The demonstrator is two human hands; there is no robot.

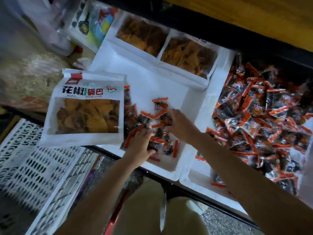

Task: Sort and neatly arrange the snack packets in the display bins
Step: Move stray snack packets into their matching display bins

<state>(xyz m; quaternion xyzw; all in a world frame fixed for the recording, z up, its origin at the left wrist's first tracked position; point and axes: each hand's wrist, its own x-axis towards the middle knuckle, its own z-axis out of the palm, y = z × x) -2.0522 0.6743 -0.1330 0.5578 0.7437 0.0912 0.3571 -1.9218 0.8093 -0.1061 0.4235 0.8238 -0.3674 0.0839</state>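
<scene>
Several small red-and-black snack packets (159, 107) lie scattered in the near part of a white bin (172, 172). My left hand (141, 143) curls round a few of them at the bin's front edge. My right hand (177, 122) reaches in from the right, fingers bent over packets in the middle of the cluster. A large white bag of yellow crisps (84, 107) lies tilted over the bin's left edge. Two more white crisp bags (144, 36) (188, 55) lie at the bin's far end. The right-hand bin (186, 180) holds a big heap of the same red packets (264, 116).
A white perforated crate (33, 167) stands at the lower left. Clear bags of pale snacks (28, 77) and a colourful packet (94, 24) sit at the upper left. A dark shelf edge (237, 36) and a yellow board (245, 12) run behind the bins. My legs (160, 209) are below.
</scene>
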